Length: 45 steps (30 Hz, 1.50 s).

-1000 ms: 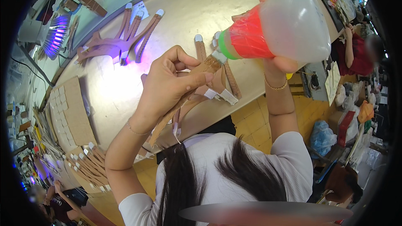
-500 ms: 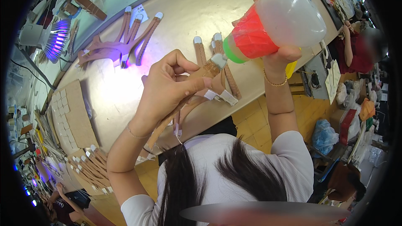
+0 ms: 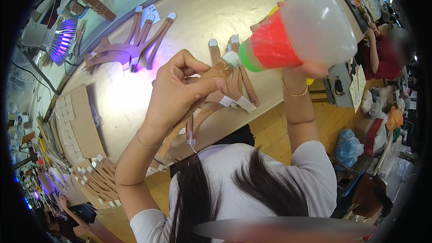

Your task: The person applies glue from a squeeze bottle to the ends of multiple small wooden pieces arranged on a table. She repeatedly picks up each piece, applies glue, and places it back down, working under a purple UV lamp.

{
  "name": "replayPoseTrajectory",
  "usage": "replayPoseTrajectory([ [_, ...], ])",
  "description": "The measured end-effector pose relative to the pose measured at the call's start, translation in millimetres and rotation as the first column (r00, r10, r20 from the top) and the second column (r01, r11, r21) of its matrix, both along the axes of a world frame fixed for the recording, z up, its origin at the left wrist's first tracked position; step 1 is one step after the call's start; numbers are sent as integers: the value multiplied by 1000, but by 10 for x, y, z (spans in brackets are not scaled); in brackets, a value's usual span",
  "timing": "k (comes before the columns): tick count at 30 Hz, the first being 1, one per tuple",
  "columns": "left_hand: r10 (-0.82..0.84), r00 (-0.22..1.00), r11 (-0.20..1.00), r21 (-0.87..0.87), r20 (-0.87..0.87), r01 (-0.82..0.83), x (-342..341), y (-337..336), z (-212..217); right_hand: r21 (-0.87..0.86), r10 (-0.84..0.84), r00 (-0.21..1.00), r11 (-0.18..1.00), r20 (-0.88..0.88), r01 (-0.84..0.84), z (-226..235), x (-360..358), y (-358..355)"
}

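Spreading under both grips: tan table (image 3: 189, 13). Translucent bottle (image 3: 318, 27), red-wrapped, tilted, grasped in right hand (image 3: 307, 70), green collar (image 3: 250, 56) pointing toward other grip. Brown strap (image 3: 220, 68) pinched between thumb and fingers of left hand (image 3: 180, 81), end jutting toward bottle. White tip (image 3: 231, 58) beyond pinch, beside collar; contact unclear. Step: probably applying bottle's contents to strap end. Next move likely calls for steady pinch, light squeeze.
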<state>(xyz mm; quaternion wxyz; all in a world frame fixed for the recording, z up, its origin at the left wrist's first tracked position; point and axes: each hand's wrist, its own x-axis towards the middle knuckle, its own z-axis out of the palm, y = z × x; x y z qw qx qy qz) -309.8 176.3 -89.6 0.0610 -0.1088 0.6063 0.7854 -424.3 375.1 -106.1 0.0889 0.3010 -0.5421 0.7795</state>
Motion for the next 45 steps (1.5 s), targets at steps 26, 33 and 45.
replayPoseTrajectory([
  [26,412,861,910,92,-299,-404,1058,-1043,494,-43,-88,972,994,218,100,324,-10,9],
  [33,497,495,636,-89,-713,-767,1496,-1733,662,-51,-49,963,997,265,64,232,-24,0],
  [45,496,742,679,-331,-451,-655,-293,-3503,-138,-95,-73,939,989,337,111,226,64,202],
])
